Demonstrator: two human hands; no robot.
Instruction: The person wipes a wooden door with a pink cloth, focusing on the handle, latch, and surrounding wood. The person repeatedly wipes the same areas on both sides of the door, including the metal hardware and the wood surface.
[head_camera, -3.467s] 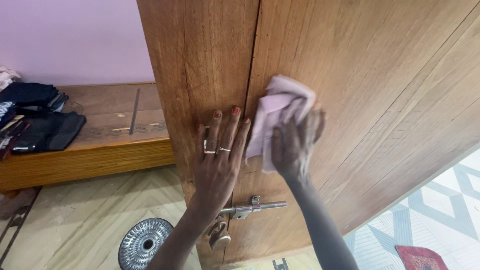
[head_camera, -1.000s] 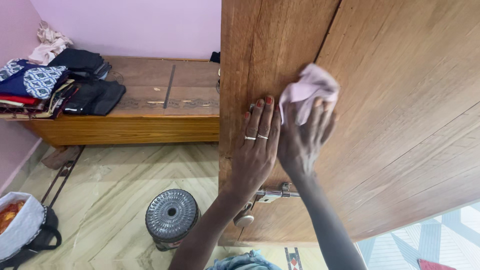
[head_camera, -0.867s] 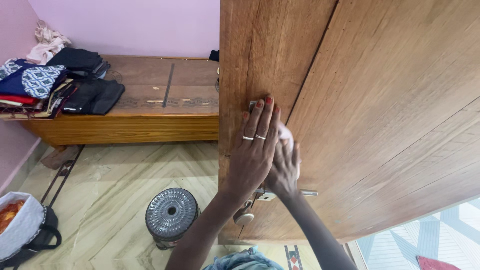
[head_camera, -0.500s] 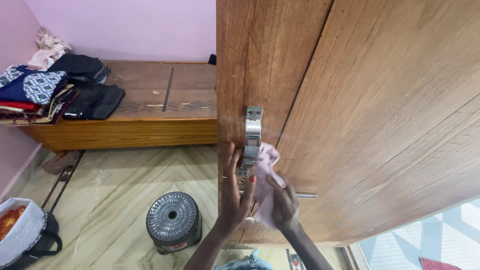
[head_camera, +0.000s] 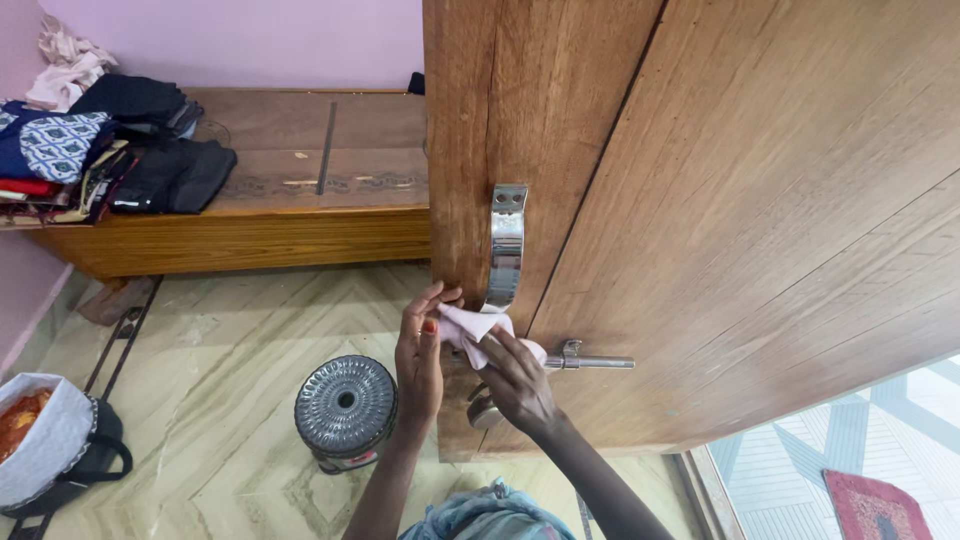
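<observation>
We are looking down at our own two hands, which are gathering a small pale pink cloth (head_camera: 470, 328) between them against a wooden door (head_camera: 760, 200): our left hand (head_camera: 420, 350) is pinching the cloth's left edge between thumb and fingers, and our right hand (head_camera: 517, 380) is closing over its other end, just beside a steel sliding bolt (head_camera: 590, 361). Just above the cloth a curved steel door handle (head_camera: 506, 245) is standing upright on the door. Farther off, a round patterned metal stool (head_camera: 345, 411) is sitting on the marble floor (head_camera: 220, 400), and folded clothes (head_camera: 110, 150) are lying piled on a low wooden bench (head_camera: 260, 240).
</observation>
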